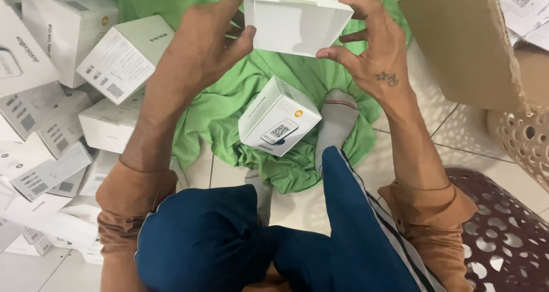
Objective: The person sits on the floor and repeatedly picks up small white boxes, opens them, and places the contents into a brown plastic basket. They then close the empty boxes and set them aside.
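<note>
White open box [297,18] held up top; labelled white box [278,116] on cloth; similar boxes [51,92] piled left, perhaps sealed.

sleeves: rust-brown, pushed up | trousers: navy, white-striped | socks: grey | right wrist: small tattoo

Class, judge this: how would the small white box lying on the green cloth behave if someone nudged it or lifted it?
The small white box looks like thin carton, so probably light and rigid. It rests tilted on rumpled green cloth, so a nudge may tip it rather than slide it. Its flat faces make rolling unlikely.
</note>
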